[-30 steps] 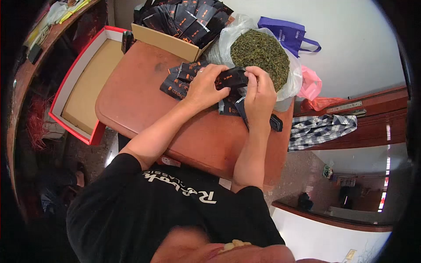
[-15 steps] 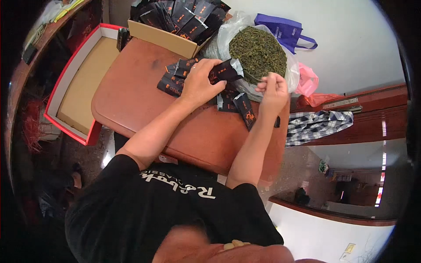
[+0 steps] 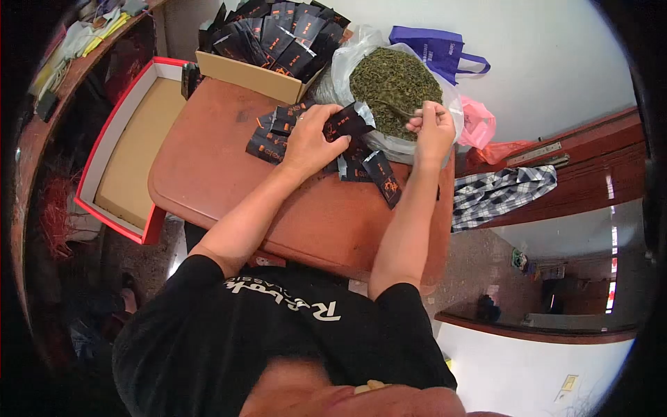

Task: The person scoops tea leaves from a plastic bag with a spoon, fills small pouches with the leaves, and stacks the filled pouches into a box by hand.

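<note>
A black packet with orange print and a silvery open mouth (image 3: 352,120) is gripped by my left hand (image 3: 312,142), its mouth toward the leaves. Fingers pinched, my right hand (image 3: 432,128) holds a thin dark spoon (image 3: 399,110) over the dried green leaves (image 3: 389,80), its tip at their surface. The leaves fill a clear plastic bag (image 3: 342,71). More black packets (image 3: 267,144) lie on the brown table (image 3: 208,160) left of my left hand, and another packet (image 3: 382,178) lies below the held one.
Behind the table stands a cardboard box (image 3: 250,76) heaped with black packets. A red-rimmed tray (image 3: 85,174) is at the left. A purple bag (image 3: 434,50), a pink bag (image 3: 478,124) and a checked cloth (image 3: 504,198) are at the right.
My right hand has left the packet's mouth and moved right to the leaves, with the spoon now visible there. The packet's mouth has opened. The whole view has shifted slightly.
</note>
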Action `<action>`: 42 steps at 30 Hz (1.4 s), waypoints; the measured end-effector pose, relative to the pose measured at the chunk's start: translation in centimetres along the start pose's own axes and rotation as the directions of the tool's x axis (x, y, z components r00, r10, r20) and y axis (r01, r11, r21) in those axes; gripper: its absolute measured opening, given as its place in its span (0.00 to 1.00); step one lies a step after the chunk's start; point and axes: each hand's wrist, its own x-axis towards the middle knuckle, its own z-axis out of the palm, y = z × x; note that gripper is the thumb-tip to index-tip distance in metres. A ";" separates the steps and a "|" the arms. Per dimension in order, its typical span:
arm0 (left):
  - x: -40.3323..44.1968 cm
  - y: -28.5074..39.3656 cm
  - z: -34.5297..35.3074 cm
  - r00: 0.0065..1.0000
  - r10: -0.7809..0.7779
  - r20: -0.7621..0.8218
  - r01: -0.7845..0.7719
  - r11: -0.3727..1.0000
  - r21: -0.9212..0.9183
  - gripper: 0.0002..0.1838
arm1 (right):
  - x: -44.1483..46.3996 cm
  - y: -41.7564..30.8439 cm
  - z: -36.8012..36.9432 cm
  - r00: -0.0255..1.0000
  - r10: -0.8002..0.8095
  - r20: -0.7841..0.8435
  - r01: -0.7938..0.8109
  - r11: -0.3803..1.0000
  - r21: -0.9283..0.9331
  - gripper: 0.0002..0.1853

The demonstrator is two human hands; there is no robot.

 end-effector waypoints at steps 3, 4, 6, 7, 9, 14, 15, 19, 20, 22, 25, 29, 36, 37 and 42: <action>0.0 0.0 -0.1 1.000 -0.009 0.016 0.009 1.000 0.002 0.27 | -0.4 -1.4 -1.4 0.995 0.025 0.095 -0.012 0.991 -0.136 0.10; 0.1 0.3 -0.1 1.000 -0.011 0.018 0.011 1.000 0.007 0.27 | -0.3 -0.9 -1.4 0.993 0.029 0.112 -0.009 0.984 -0.176 0.10; -0.1 0.4 -0.1 1.000 -0.011 0.019 0.011 1.000 0.021 0.26 | -0.6 0.3 -1.9 0.989 0.045 0.139 -0.007 0.965 -0.261 0.09; -0.1 0.3 -0.1 1.000 -0.001 0.015 0.000 1.000 0.031 0.26 | -1.3 0.3 -1.1 0.990 0.056 0.130 -0.019 0.963 -0.267 0.08; 0.0 0.3 0.0 1.000 0.015 0.009 -0.015 0.999 0.041 0.26 | -2.1 1.3 0.3 0.994 -0.086 0.072 0.105 0.944 -0.313 0.07; 0.0 0.3 0.0 1.000 0.002 0.020 -0.002 1.000 0.022 0.26 | -3.0 1.8 2.1 0.973 -0.229 -0.043 0.202 0.922 -0.330 0.08; 0.1 0.2 0.0 1.000 0.009 0.019 -0.010 0.999 0.032 0.26 | -3.1 1.7 2.3 0.978 -0.199 -0.056 0.174 0.939 -0.298 0.08; 0.0 0.2 0.0 0.999 0.026 0.025 -0.027 0.999 0.047 0.26 | -3.3 2.0 2.0 0.988 -0.125 -0.094 0.111 0.983 -0.144 0.08; 0.1 0.2 0.0 0.999 0.031 0.030 -0.032 0.998 0.046 0.26 | -3.2 2.2 1.9 0.987 -0.121 -0.102 0.111 0.989 -0.099 0.08; 0.1 0.0 0.1 0.998 0.024 0.051 -0.026 0.999 0.034 0.27 | -3.1 2.4 1.6 0.988 -0.119 -0.098 0.110 0.989 -0.095 0.08; 0.0 0.1 0.1 0.998 0.031 0.058 -0.034 0.998 0.051 0.28 | -3.1 2.9 1.3 0.986 -0.129 -0.101 0.123 0.990 -0.064 0.08; 0.0 0.0 0.1 0.998 0.033 0.056 -0.036 0.997 0.068 0.28 | -3.3 2.4 0.6 0.980 -0.161 -0.118 0.160 0.987 -0.015 0.08; 0.1 0.1 0.1 0.998 0.028 0.061 -0.032 0.998 0.059 0.29 | -3.7 0.0 -1.5 0.991 -0.122 -0.062 0.133 0.968 0.215 0.10; 0.1 0.1 0.0 0.998 0.024 0.063 -0.027 0.998 0.051 0.29 | -3.9 -0.4 -1.6 0.992 -0.119 -0.043 0.126 0.960 0.252 0.09; 0.0 0.2 0.1 0.997 0.023 0.070 -0.028 0.997 0.068 0.29 | -5.1 -1.2 -1.4 0.991 -0.121 0.061 0.104 0.968 0.227 0.08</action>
